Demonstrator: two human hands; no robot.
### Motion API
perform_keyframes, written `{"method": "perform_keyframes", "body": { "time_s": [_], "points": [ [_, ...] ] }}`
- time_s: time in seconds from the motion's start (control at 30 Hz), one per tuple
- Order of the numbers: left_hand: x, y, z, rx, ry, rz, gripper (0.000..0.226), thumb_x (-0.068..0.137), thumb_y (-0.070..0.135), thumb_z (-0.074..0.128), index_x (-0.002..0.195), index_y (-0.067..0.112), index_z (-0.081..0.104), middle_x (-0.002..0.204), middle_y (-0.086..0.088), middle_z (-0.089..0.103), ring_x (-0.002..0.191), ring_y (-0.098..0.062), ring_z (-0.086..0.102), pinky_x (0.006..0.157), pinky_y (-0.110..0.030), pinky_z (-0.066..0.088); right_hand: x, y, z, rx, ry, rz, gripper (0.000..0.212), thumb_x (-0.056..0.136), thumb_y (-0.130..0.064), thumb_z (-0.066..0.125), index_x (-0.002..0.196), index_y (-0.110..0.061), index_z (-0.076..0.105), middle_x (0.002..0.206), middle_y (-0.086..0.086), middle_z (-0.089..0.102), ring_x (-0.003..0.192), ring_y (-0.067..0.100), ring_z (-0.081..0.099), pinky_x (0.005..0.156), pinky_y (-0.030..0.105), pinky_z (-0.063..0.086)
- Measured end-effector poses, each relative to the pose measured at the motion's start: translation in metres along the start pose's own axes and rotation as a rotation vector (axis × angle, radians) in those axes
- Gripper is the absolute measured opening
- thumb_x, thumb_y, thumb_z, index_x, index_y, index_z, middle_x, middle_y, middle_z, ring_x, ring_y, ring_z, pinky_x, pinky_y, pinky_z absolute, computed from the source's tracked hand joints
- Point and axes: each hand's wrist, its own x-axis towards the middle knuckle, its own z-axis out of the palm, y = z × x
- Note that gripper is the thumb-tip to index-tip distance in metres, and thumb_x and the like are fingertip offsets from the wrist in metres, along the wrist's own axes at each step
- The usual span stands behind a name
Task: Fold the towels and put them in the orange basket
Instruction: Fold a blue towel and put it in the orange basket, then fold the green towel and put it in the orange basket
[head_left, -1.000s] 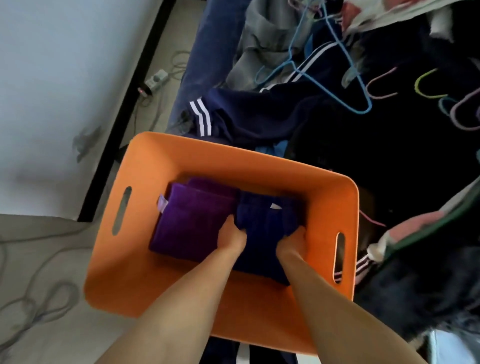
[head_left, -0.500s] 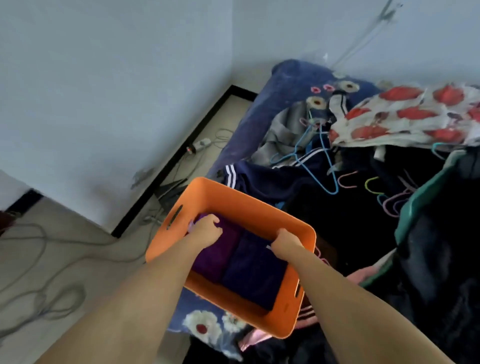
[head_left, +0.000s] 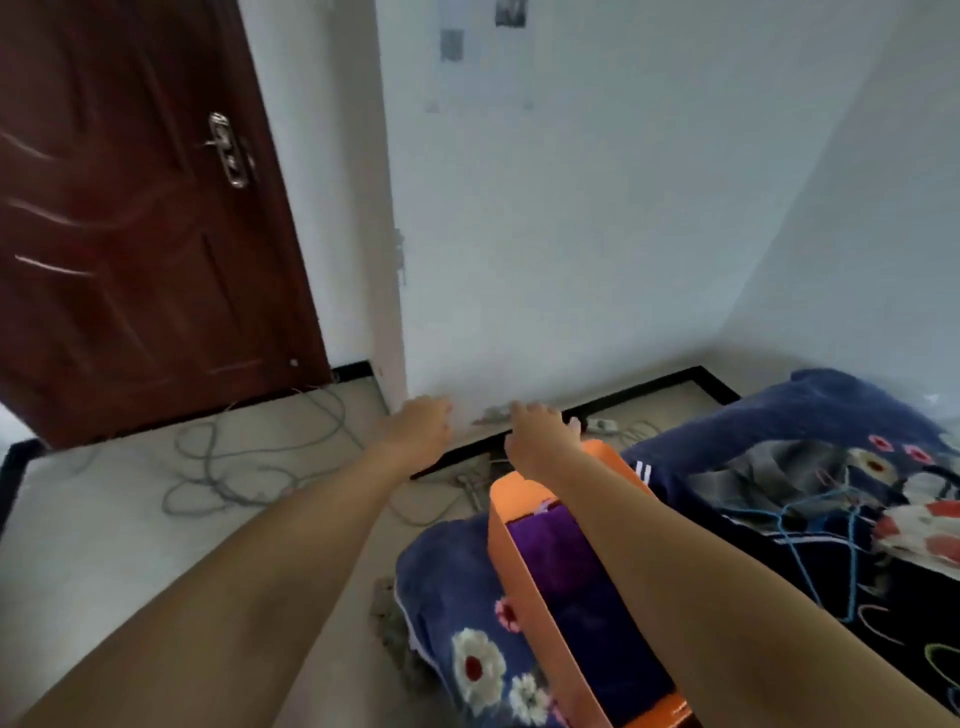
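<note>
The orange basket (head_left: 524, 582) sits on the bed at the lower middle, seen almost edge-on. Inside it lie a folded purple towel (head_left: 545, 540) at the far end and a folded dark blue towel (head_left: 608, 649) nearer me. My left hand (head_left: 422, 427) is stretched out in the air to the left of the basket, over the floor, fingers relaxed and holding nothing. My right hand (head_left: 540, 435) hovers past the basket's far end, fingers loosely bent, also holding nothing. My right forearm hides the basket's right wall.
A blue flowered blanket (head_left: 462, 597) covers the bed, with dark clothes and coloured hangers (head_left: 810, 525) heaped at the right. Grey cables (head_left: 234, 467) and a power strip (head_left: 600, 426) lie on the floor. A dark red door (head_left: 130, 218) stands at the left.
Both hands have let go of the towels and risen out of the basket, reaching forward. The view has swung up and left toward the wall and door.
</note>
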Motion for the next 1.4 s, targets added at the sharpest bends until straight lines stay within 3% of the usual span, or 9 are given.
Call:
{"method": "perform_keyframes", "body": {
  "time_s": [0.13, 0.23, 0.4, 0.6, 0.7, 0.87, 1.03, 1.2, 1.4],
  "points": [
    [-0.057, -0.051, -0.056, 0.051, 0.141, -0.112, 0.031, 0.095, 0.016, 0.042, 0.122, 0.006, 0.053, 0.122, -0.019, 0.053, 0.11, -0.034, 0.053, 0.084, -0.033, 0.041, -0.017, -0.087, -0.014, -0.066, 0.044, -0.21, 0.049, 0.095, -0.019, 0.038, 0.143, -0.018, 0.029, 0.147, 0.008, 0.033, 0.138, 0.028, 0.027, 0.11, 0.052, 0.024],
    [-0.124, -0.102, -0.087, 0.086, 0.237, -0.245, 0.033, 0.096, 0.021, 0.041, 0.125, 0.01, 0.051, 0.123, -0.016, 0.052, 0.114, -0.033, 0.05, 0.092, -0.039, 0.042, -0.051, -0.161, -0.012, -0.031, 0.107, -0.389, 0.051, 0.095, -0.021, 0.037, 0.145, -0.019, 0.027, 0.151, 0.005, 0.029, 0.142, 0.025, 0.019, 0.115, 0.054, 0.013],
    [-0.273, -0.179, -0.104, 0.099, 0.371, -0.51, 0.035, 0.094, 0.018, 0.039, 0.128, 0.015, 0.049, 0.131, -0.01, 0.051, 0.121, -0.029, 0.047, 0.099, -0.04, 0.039, -0.146, -0.265, 0.021, 0.005, 0.233, -0.722, 0.046, 0.095, -0.025, 0.038, 0.14, -0.02, 0.035, 0.148, 0.002, 0.035, 0.141, 0.021, 0.024, 0.116, 0.054, 0.013],
    [-0.499, -0.239, -0.089, 0.1, 0.391, -0.868, 0.038, 0.094, 0.022, 0.041, 0.132, 0.018, 0.046, 0.131, -0.01, 0.05, 0.123, -0.029, 0.046, 0.099, -0.04, 0.038, -0.295, -0.368, 0.086, -0.098, 0.131, -1.035, 0.036, 0.096, -0.027, 0.035, 0.13, -0.016, 0.041, 0.137, 0.004, 0.043, 0.132, 0.022, 0.034, 0.112, 0.051, 0.022],
    [-0.623, -0.251, -0.076, 0.105, 0.435, -1.08, 0.04, 0.094, 0.024, 0.044, 0.134, 0.017, 0.046, 0.132, -0.009, 0.05, 0.125, -0.029, 0.044, 0.1, -0.04, 0.037, -0.386, -0.414, 0.113, -0.109, 0.074, -1.265, 0.037, 0.098, -0.027, 0.036, 0.134, -0.018, 0.04, 0.14, 0.003, 0.042, 0.134, 0.021, 0.033, 0.113, 0.053, 0.02],
    [-0.799, -0.237, -0.042, 0.116, 0.493, -1.442, 0.04, 0.097, 0.026, 0.041, 0.135, 0.016, 0.044, 0.133, -0.009, 0.05, 0.124, -0.027, 0.045, 0.099, -0.039, 0.037, -0.522, -0.471, 0.16, -0.129, -0.009, -1.619, 0.039, 0.095, -0.027, 0.041, 0.133, -0.017, 0.043, 0.142, 0.004, 0.042, 0.135, 0.024, 0.033, 0.112, 0.052, 0.023],
    [-0.928, -0.183, 0.018, 0.05, 0.517, -1.832, 0.038, 0.095, 0.024, 0.041, 0.131, 0.016, 0.048, 0.13, -0.009, 0.051, 0.121, -0.027, 0.046, 0.097, -0.038, 0.037, -0.65, -0.479, 0.203, -0.22, -0.119, -1.973, 0.043, 0.096, -0.021, 0.038, 0.139, -0.018, 0.037, 0.149, 0.002, 0.033, 0.141, 0.021, 0.023, 0.115, 0.054, 0.008],
    [-0.985, -0.135, 0.076, -0.064, 0.541, -2.036, 0.039, 0.094, 0.026, 0.042, 0.13, 0.015, 0.048, 0.13, -0.011, 0.05, 0.123, -0.029, 0.044, 0.098, -0.04, 0.037, -0.724, -0.466, 0.24, -0.315, -0.148, -2.183, 0.044, 0.096, -0.019, 0.037, 0.139, -0.018, 0.038, 0.149, 0.004, 0.033, 0.141, 0.022, 0.024, 0.115, 0.055, 0.008],
    [-1.029, -0.127, 0.139, -0.236, 0.544, -2.122, 0.038, 0.092, 0.022, 0.041, 0.129, 0.017, 0.051, 0.132, -0.009, 0.05, 0.126, -0.029, 0.043, 0.1, -0.04, 0.037, -0.773, -0.467, 0.299, -0.47, -0.156, -2.227, 0.04, 0.094, -0.022, 0.04, 0.133, -0.02, 0.042, 0.143, 0.003, 0.041, 0.135, 0.023, 0.034, 0.113, 0.056, 0.016]
  ]
}}
